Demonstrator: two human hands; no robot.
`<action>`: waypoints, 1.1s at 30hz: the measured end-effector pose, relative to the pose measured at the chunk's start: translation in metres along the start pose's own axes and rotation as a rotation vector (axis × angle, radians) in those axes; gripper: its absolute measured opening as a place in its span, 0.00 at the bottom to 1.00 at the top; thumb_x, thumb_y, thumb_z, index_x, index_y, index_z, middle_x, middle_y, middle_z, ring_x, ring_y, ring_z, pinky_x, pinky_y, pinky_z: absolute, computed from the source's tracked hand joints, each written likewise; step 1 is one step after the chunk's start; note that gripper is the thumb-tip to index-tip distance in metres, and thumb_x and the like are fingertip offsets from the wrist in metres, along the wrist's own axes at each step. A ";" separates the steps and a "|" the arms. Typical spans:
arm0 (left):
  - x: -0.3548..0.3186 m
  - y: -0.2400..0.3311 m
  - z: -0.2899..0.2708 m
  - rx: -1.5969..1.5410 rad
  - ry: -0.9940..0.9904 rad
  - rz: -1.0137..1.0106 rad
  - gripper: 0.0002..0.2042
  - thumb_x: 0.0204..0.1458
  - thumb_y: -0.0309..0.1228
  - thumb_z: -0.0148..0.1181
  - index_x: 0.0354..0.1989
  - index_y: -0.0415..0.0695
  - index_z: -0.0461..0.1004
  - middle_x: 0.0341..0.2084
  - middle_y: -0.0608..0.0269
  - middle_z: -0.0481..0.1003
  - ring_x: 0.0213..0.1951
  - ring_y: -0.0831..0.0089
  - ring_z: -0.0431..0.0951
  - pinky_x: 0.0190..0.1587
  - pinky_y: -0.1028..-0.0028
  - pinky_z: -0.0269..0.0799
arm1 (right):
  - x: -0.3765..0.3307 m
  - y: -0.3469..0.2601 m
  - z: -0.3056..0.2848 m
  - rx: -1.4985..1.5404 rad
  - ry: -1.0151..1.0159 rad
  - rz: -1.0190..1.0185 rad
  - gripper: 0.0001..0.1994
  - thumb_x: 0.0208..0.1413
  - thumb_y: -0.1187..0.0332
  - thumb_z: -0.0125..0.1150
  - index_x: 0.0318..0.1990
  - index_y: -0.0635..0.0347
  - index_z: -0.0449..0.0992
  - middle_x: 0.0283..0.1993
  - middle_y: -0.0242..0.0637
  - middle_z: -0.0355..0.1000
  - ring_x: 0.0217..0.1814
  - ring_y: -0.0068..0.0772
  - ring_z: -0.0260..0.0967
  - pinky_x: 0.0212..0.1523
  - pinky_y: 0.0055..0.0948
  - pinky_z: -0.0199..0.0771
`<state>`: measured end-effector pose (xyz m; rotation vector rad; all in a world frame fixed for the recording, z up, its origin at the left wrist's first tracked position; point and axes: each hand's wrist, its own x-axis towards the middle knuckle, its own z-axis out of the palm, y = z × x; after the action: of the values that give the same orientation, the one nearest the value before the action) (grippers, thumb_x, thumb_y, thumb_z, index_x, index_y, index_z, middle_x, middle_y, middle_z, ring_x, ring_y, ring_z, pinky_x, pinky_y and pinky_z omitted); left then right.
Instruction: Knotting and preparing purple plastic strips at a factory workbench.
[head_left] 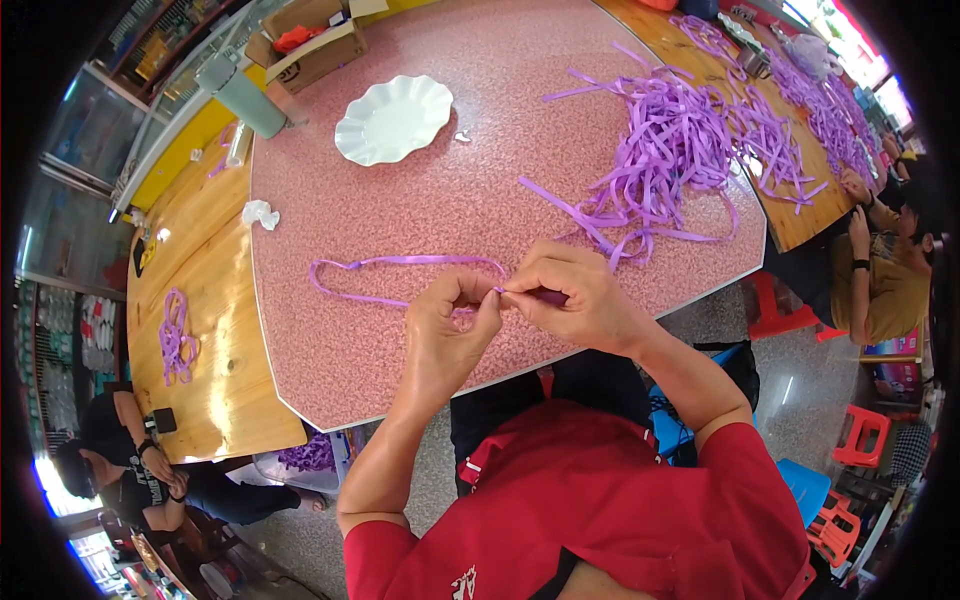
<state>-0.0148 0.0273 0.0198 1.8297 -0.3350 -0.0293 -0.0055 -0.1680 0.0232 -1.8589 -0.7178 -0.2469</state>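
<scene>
Over the near part of the pink speckled table (330, 370), my left hand (452, 318) and my right hand (568, 296) meet fingertip to fingertip. Both are closed in a pinch on a thin purple ribbon (430, 260). It runs out to the left as a long, narrow loop lying on the tabletop, with a small knot near its far left end. Where my fingertips meet, a small bit of purple shows; its exact form is hidden. Beyond my right hand lies a big tangled heap of purple ribbons (665, 150), loose ends trailing toward me.
A white scalloped plate (394, 120), a green bottle (240, 95), a cardboard box (318, 55) and crumpled tissue (261, 214) stand or lie farther off. More ribbons (176, 340) rest on the left wooden table. People sit at left (120, 450) and right (885, 270).
</scene>
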 end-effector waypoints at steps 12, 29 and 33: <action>0.001 -0.003 0.003 -0.441 -0.137 -0.104 0.05 0.57 0.19 0.58 0.38 0.38 0.69 0.32 0.65 0.73 0.37 0.79 0.76 0.42 0.77 0.73 | -0.003 -0.003 -0.005 1.102 -0.155 0.725 0.06 0.63 0.67 0.58 0.40 0.58 0.76 0.26 0.23 0.66 0.20 0.09 0.52 0.20 0.15 0.48; 0.007 -0.002 0.014 0.356 0.239 0.637 0.15 0.46 0.14 0.65 0.42 0.38 0.75 0.36 0.53 0.75 0.38 0.58 0.77 0.40 0.67 0.73 | -0.002 -0.001 0.000 0.840 0.019 0.671 0.08 0.61 0.65 0.62 0.39 0.60 0.78 0.21 0.18 0.62 0.19 0.08 0.49 0.18 0.17 0.44; 0.008 0.001 0.013 0.179 0.193 0.436 0.10 0.49 0.16 0.64 0.39 0.38 0.73 0.36 0.55 0.75 0.39 0.64 0.77 0.42 0.70 0.73 | -0.001 -0.001 -0.006 0.783 -0.001 0.591 0.07 0.61 0.67 0.61 0.41 0.61 0.78 0.26 0.21 0.66 0.23 0.09 0.57 0.22 0.16 0.55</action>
<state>-0.0098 0.0129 0.0187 1.8804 -0.6073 0.4890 -0.0063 -0.1737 0.0258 -1.2295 -0.1796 0.3748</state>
